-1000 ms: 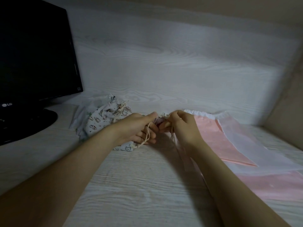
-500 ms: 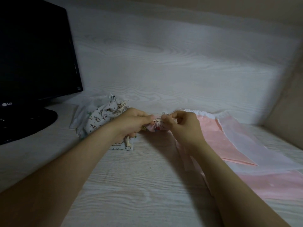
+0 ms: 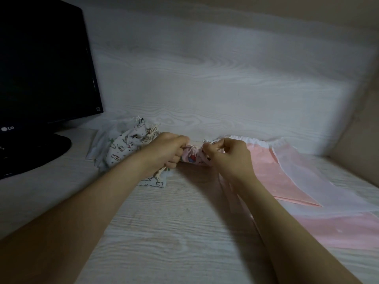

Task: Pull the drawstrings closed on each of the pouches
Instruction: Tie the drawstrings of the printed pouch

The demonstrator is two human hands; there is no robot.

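Pouch in hand: small pink printed pouch [image 3: 192, 158], bunched and held just above the desk between the two hands, near the back panel.
Left hand: the left hand [image 3: 167, 151] is a closed fist clamped on the pouch's left end; a cream drawstring [image 3: 159, 173] hangs from under the fist, its tasselled end touching the cloth below.
Right hand: the right hand [image 3: 227, 156] has its fingers curled and pinched together on the pouch's right end; whether it holds cord or fabric cannot be told.
Neighbouring pouches, left: white animal-print pouch [image 3: 125, 147] with its neck gathered and cords knotted, lying on a heap of pale cloth just behind the left wrist.
Neighbouring pouches, right: flat pink bag [image 3: 272, 177] with a white gathered top edge, lying beside the right hand; a translucent white bag [image 3: 305, 171] overlaps it, and more pink material [image 3: 338, 230] lies nearer the viewer.
Surface: pale whitewashed wood-grain desk [image 3: 174, 232], dimly lit.
Room: matching wood-grain back panel [image 3: 205, 78] rising from the desk's far edge; a beige side wall [image 3: 361, 124] closes the right corner.
Monitor: dark switched-off screen [image 3: 41, 62] on a round black base [image 3: 30, 152], at the desk's left.
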